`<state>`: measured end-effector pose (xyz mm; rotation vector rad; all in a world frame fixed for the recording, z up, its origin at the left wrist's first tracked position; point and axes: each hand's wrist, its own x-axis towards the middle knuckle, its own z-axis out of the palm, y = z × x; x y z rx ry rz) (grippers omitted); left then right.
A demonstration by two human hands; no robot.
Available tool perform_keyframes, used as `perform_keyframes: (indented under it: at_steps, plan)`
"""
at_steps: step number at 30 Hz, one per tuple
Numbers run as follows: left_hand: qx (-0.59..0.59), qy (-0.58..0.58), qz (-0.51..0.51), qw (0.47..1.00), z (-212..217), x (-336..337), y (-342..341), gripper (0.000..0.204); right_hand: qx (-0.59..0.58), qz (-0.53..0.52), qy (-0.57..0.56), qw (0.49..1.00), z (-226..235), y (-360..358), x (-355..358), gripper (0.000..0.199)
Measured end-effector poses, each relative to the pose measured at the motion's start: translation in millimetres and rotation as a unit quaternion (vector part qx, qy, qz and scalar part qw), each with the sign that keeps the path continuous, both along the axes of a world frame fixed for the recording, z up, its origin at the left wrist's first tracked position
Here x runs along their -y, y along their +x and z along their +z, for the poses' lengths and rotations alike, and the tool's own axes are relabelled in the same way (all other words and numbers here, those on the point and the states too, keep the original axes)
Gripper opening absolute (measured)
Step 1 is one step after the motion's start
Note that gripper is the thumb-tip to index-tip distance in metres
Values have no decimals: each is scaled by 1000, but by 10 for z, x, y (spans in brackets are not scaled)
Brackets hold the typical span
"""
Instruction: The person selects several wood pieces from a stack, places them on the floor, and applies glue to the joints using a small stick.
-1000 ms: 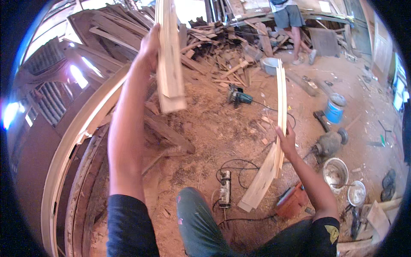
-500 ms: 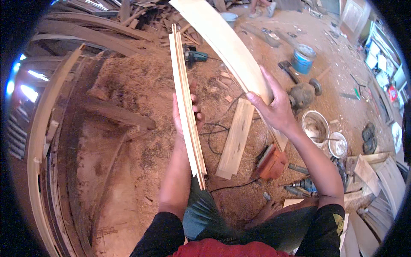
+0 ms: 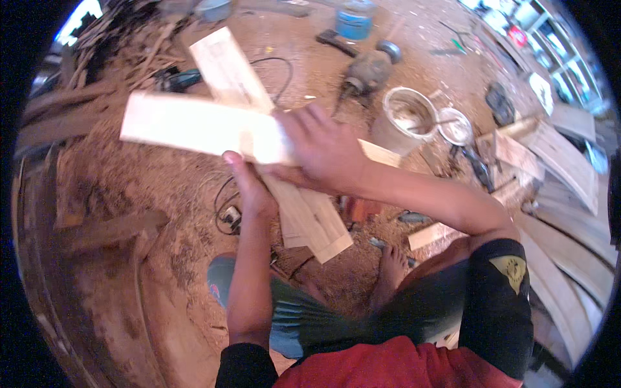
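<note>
Two pale wooden boards cross in front of me, one over the other. The upper board (image 3: 187,123) lies nearly level, and my right hand (image 3: 326,152) grips it from above with the fingers wrapped over its face. Beneath it the second board (image 3: 236,74) slants from upper left to lower right. My left hand (image 3: 254,194) is closed on this slanted board near the crossing, its thumb up beside the upper board's edge; its other fingers are hidden. Behind the slanted board's lower end, part of another plank (image 3: 293,231) shows on the floor.
Right of my hands stand a white bucket (image 3: 407,107) and a smaller white tub (image 3: 455,126). A grinder-like motor (image 3: 369,74) and a blue bucket (image 3: 354,19) are farther off. Curved planks (image 3: 556,161) pile up at right. Sawdust and an orange tool (image 3: 362,208) lie on the floor.
The boards, held apart and side by side before, now cross each other. My right hand has swung left across with its board, and my left hand's board has tilted. The view has turned rightward.
</note>
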<state>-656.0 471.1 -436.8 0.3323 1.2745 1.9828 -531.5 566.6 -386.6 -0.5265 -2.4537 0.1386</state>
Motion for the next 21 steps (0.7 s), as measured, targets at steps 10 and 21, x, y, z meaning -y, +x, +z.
perform_keyframes:
  at_steps: [10, 21]
  plan:
    - [51, -55, -57, 996, -76, 40, 0, 57, 27, 78, -119, 990, -96, 207, -816, 56]
    - [73, -18, -3, 997, -98, 110, -268, 64, 413, -229, -11, 881, -1830, 1782, -2608, 14]
